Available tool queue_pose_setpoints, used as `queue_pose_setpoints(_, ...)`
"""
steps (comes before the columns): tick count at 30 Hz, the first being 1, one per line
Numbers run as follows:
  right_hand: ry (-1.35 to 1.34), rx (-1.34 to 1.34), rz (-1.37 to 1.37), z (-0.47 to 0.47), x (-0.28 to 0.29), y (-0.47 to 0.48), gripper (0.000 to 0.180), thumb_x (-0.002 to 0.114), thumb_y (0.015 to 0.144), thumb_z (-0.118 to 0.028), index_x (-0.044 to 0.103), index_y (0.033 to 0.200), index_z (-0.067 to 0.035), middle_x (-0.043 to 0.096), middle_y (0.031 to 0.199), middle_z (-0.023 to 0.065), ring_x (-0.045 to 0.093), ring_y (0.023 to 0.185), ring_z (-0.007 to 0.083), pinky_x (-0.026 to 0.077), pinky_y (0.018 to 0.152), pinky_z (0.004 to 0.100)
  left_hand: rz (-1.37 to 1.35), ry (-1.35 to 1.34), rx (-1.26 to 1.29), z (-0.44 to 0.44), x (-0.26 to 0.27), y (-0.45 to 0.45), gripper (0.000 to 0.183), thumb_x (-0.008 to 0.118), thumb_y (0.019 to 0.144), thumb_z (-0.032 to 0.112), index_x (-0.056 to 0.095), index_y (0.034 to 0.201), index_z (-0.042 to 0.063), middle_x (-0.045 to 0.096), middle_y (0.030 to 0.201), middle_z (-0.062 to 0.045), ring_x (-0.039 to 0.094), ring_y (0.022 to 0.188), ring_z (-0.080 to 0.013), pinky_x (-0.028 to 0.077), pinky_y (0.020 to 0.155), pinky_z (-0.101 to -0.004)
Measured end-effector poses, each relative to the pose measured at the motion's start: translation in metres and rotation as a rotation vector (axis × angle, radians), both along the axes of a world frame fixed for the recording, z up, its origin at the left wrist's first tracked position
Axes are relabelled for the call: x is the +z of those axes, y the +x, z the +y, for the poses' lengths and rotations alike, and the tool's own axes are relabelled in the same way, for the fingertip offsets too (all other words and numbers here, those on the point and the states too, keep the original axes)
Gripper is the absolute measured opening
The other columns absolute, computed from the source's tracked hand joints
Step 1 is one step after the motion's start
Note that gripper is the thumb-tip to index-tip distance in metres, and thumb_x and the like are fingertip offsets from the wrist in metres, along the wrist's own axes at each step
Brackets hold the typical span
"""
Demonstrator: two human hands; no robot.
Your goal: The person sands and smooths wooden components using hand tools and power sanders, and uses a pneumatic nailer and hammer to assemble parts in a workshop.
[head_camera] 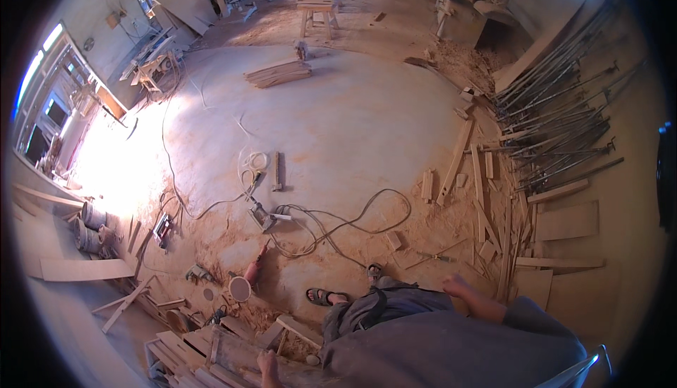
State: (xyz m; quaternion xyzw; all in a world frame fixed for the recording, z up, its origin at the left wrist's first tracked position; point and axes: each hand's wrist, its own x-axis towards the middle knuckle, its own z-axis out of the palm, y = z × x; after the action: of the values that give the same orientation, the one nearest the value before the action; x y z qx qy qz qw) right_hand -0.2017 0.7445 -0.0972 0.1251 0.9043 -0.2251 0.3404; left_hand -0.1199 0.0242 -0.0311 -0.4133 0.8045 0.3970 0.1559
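Observation:
My left hand point(268, 364) hangs low in the view beside a stack of wooden boards point(180, 353), its fingers curled; whether it touches or holds anything is unclear. To the right of my body, my right hand point(459, 286) is loosely closed, with nothing visible in it. Below it lie wood offcuts point(486, 250) and a slim handled tool point(433, 256). My sandalled feet point(328, 297) stand on the dusty floor. Left of them rest a red power tool point(255, 271) with a round disc pad point(240, 288) and a green power tool point(199, 273).
A looping cable point(344, 224) crosses the floor by a corded power tool point(262, 216), a hammer point(276, 172) and a pale hose coil point(258, 162). Bar clamps point(560, 123) line the right wall. Buckets point(87, 234) stand left. Ahead are stacked wood strips point(277, 74) and a sawhorse point(318, 10).

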Motion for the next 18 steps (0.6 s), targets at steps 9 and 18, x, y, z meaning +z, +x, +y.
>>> queue_pose_setpoints(9,-0.588,0.071,0.541,0.091,-0.004,0.113,0.035,0.066,0.089,-0.019,0.072,0.120,-0.005,0.069,0.115,0.0188,0.065,0.114,0.0368,0.050,0.098,0.0438,0.286,0.099,-0.374,0.184,-0.110,-0.091,0.070,0.079,0.086,0.016,0.045,0.143,-0.005,0.065,0.112,-0.015,0.063,0.097,-0.0240,0.053,0.086,-0.0363)
queue_pose_setpoints(18,-0.194,-0.300,0.109,-0.008,0.026,-0.060,0.040,0.066,0.082,-0.027,0.075,0.115,-0.006,0.075,0.107,0.0183,0.070,0.105,0.0371,0.054,0.091,0.0426,0.272,0.718,0.330,0.140,-0.025,-0.321,0.062,0.069,0.094,0.013,0.036,0.145,0.003,0.062,0.090,-0.010,0.061,0.056,-0.0220,0.048,0.046,-0.0322)
